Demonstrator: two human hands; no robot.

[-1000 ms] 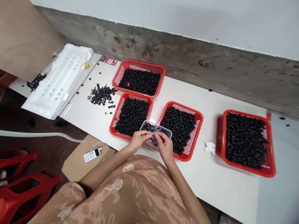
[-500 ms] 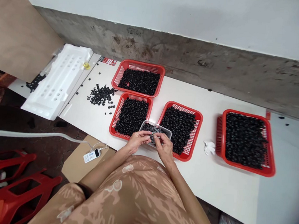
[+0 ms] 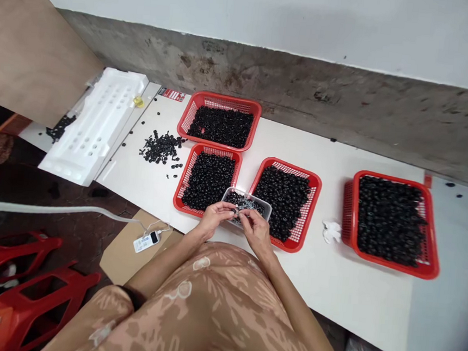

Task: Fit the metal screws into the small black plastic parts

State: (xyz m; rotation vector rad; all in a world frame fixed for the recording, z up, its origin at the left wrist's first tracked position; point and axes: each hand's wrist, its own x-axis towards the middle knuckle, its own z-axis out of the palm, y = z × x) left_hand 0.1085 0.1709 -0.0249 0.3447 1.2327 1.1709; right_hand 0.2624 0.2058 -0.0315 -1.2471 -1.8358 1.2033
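Both hands are close together over the near edge of a clear plastic box [image 3: 267, 212], which holds small black parts and silvery screw-like pieces. My left hand [image 3: 214, 219] pinches a small black part [image 3: 234, 210] between thumb and fingertips. Beside it, my right hand [image 3: 255, 228] has its fingertips closed together; what they hold is too small to make out. The box rests between a red basket [image 3: 178, 197] of black ring-shaped parts on the left and another red basket [image 3: 312, 207] of rounder black parts on the right.
Behind stands a red basket [image 3: 256, 124] of small black pieces; a fuller one [image 3: 432, 236] is far right, near crumpled white tissue [image 3: 331, 231]. Loose black parts [image 3: 161, 147] lie left, before white foam [image 3: 94, 125]. A white device [image 3: 146, 241] lies on cardboard; red stools [image 3: 42, 306] stand below left.
My hands stay over the clear box, with the fingertips slightly shifted and a little farther apart. The whole view has moved slightly; the baskets have not moved on the table.
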